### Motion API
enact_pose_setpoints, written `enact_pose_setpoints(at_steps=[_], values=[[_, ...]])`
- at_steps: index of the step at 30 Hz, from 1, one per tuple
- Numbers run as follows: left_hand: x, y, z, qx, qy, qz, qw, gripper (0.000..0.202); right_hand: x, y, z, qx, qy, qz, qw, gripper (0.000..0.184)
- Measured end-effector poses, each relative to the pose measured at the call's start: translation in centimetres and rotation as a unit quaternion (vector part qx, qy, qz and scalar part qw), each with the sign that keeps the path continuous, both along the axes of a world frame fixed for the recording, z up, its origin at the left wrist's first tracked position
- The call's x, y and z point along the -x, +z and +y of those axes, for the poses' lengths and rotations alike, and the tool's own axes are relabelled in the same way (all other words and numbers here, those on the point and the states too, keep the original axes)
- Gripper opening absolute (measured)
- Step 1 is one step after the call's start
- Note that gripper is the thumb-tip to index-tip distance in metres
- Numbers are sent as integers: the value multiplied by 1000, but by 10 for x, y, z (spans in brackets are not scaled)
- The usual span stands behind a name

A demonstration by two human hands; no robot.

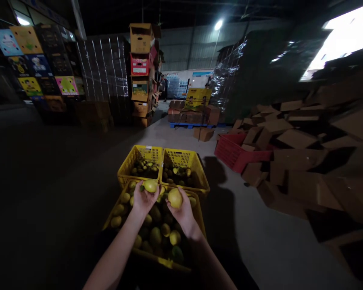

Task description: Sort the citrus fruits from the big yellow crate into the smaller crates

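Observation:
My left hand (143,203) is closed round a yellow-green lemon (151,185), held palm-up, with a small dark green bit, perhaps a leaf, beside the fruit. In my right hand (185,213) sits a rounder yellow lemon (175,197), gripped between thumb and fingers. Both hands are above a yellow plastic crate (169,264) filled with yellow and green fruit. Just beyond it stand two more yellow crates side by side, the left crate (123,171) and the right crate (201,177), each with fruit low inside. My forearms hide part of the front crate.
A red crate (231,155) lies by a large heap of cardboard (302,169) on the right. Stacked boxes (140,66) and wrapped pallets (104,68) stand behind. A blue pallet (190,125) carries boxes at the back. Concrete floor (254,229) surrounds the crates.

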State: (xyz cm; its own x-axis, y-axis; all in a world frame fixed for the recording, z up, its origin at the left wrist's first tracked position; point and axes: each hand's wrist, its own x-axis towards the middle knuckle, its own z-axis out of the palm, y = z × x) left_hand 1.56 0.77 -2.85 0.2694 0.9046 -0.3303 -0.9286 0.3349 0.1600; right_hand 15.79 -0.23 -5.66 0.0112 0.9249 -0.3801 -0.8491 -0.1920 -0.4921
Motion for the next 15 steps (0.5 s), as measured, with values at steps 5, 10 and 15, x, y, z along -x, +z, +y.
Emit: enact_pose_setpoints(at_steps=[5,10,15], values=[[3,9,-2,-56,-15,129,990,14,-2,17,3,-69,28,-2,997,19],[3,9,-6,-93,42,262,960,10,-14,13,12,-50,73,-56,994,32],[6,10,-11,-100,18,242,965,26,-9,7,12,-101,83,-84,988,37]])
